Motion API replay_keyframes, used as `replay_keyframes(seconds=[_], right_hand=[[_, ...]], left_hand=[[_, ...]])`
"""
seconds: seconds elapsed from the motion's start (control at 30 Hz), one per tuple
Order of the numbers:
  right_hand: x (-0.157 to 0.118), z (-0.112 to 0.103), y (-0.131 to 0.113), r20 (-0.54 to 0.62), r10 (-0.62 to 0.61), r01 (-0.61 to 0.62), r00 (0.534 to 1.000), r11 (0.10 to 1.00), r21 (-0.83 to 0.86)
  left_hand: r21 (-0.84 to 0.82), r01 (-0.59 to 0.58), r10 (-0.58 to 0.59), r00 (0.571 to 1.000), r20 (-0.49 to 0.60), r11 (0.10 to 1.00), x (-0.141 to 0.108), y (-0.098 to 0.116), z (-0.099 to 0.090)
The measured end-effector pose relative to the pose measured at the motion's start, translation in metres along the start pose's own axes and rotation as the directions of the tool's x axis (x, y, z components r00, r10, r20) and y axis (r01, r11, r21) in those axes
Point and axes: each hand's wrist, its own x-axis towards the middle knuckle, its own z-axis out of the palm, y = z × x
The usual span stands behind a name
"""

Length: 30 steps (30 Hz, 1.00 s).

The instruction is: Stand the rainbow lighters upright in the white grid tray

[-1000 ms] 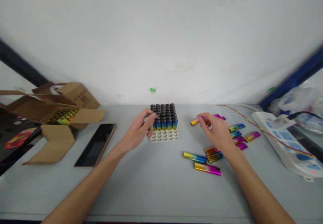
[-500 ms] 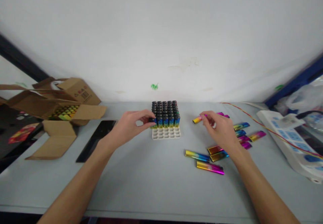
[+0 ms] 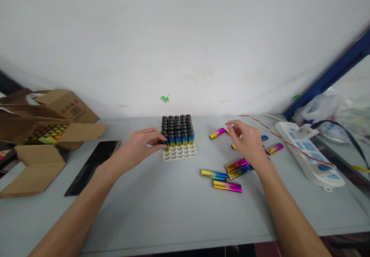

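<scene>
My left hand point(image 3: 146, 143) pinches a lighter point(image 3: 165, 141) by its dark top, at the left front corner of the upright lighters. Its lower end is at the front slots of a white slotted rack point(image 3: 179, 156). Several black-topped lighters with blue-yellow bodies point(image 3: 178, 139) stand packed in the rack's rear rows. My right hand point(image 3: 244, 139) hovers over loose shiny lighters, its thumb and forefinger apart with nothing visible between them. Just left of its fingertips lies a pink-yellow lighter point(image 3: 216, 134). Nearer me lie a yellow-blue lighter point(image 3: 214, 175) and a yellow-magenta lighter point(image 3: 227, 186).
An open cardboard box point(image 3: 86, 133) holding yellow-and-black items stands at the left, beside a black phone-like slab point(image 3: 94, 166). A white power strip point(image 3: 308, 153) lies at the right, with a red-yellow wire point(image 3: 274, 133) across it. A white wall point(image 3: 185, 56) rises behind the table.
The pink-yellow lighter that was at my right fingertips now lies on the table, and that hand has moved off it. My left hand stays at the rack. The view has shifted right.
</scene>
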Motion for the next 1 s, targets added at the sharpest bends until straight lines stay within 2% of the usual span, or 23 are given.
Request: replay_keyframes(seconds=[0.13,0.23,0.3,0.37,0.5,0.6,0.67,0.83,1.0], right_hand=[[0.006,-0.013,0.014,-0.013,0.049,-0.049,0.999,0.997,-0.056],[0.008,-0.033,0.032,0.007,0.122,-0.121,0.992,0.991,-0.064],[0.004,-0.049,0.040,0.080,0.137,-0.131,0.987,0.989,-0.074],[-0.005,-0.063,0.041,0.216,0.101,-0.090,0.971,0.994,-0.060],[-0.036,-0.080,0.029,0.497,-0.014,-0.011,0.868,0.999,0.046],[-0.057,-0.079,0.025,0.605,-0.065,0.014,0.794,0.996,0.089],[-0.067,-0.075,0.027,0.623,-0.083,0.031,0.777,0.995,0.094],[-0.071,-0.074,0.025,0.610,-0.115,0.091,0.784,0.993,0.071],[-0.046,-0.083,-0.010,0.604,-0.111,0.040,0.789,0.991,0.131]], left_hand=[[-0.015,0.024,-0.024,0.998,-0.053,1.000,0.000,-0.006,0.009],[-0.030,0.061,-0.063,0.994,-0.090,0.998,-0.001,-0.016,0.013],[-0.015,0.059,-0.060,0.993,-0.106,0.998,-0.001,-0.023,0.014],[0.028,0.034,-0.030,0.992,-0.121,0.999,-0.001,-0.026,0.013],[0.181,0.026,0.011,0.980,-0.198,0.983,-0.002,-0.014,0.009],[0.252,0.029,0.048,0.955,-0.294,0.967,-0.005,0.009,0.009],[0.212,-0.034,0.096,0.953,-0.289,0.977,-0.007,0.026,0.014],[0.006,-0.131,0.130,0.976,-0.173,0.991,-0.011,0.054,0.040],[-0.264,-0.111,0.087,0.991,-0.101,0.958,-0.014,0.067,0.061]])
